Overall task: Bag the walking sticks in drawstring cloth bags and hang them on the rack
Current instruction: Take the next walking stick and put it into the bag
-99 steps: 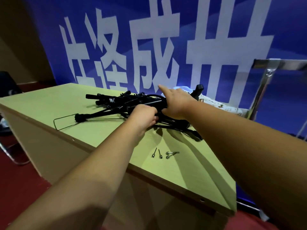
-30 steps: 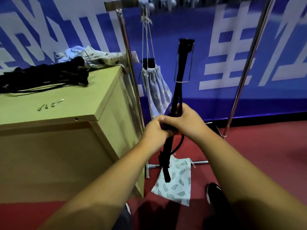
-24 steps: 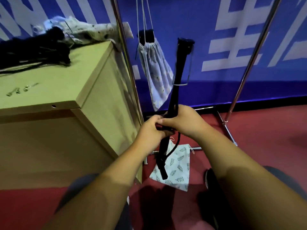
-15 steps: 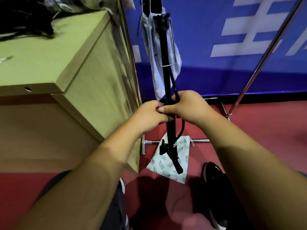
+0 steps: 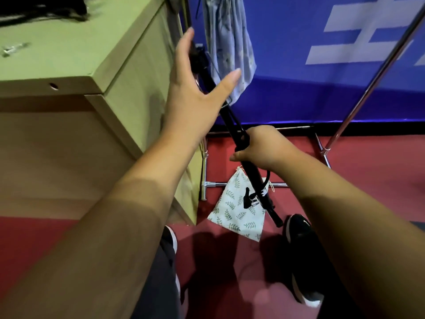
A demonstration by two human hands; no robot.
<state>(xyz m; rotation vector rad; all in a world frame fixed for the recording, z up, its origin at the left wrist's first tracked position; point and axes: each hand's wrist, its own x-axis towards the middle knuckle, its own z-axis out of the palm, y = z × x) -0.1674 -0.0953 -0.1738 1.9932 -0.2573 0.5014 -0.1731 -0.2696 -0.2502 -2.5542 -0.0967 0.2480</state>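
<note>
At centre frame, the right hand (image 5: 264, 146) is curled round the middle of a black folded walking stick (image 5: 232, 122), thumb pointing to 9 o'clock. The stick is tilted, its top end at 11 o'clock and its bottom tip at 5 o'clock, just beside a black shoe (image 5: 301, 249). The left hand (image 5: 193, 90) is up at 11 o'clock from the right hand, spread flat with fingers straight and thumb out wide, in front of the stick's upper end; cannot tell if the palm touches it. A white leaf-print drawstring cloth bag (image 5: 236, 217) lies on the red floor (image 5: 368, 192) at 6 o'clock from the right hand, behind the stick's lower end. A pale blue-grey cloth bag (image 5: 230, 38) hangs at 12 o'clock, beside the left thumb. Chrome rack (image 5: 368, 77): one slanted pole at 2 o'clock, base rails low on the floor. Light green wooden table (image 5: 69, 56) at 10 o'clock, with small metal bits (image 5: 13, 48) on top, blurred, and a dark pile of sticks (image 5: 46, 8) at its far edge. Blue banner with white characters (image 5: 345, 42) behind the rack.
</note>
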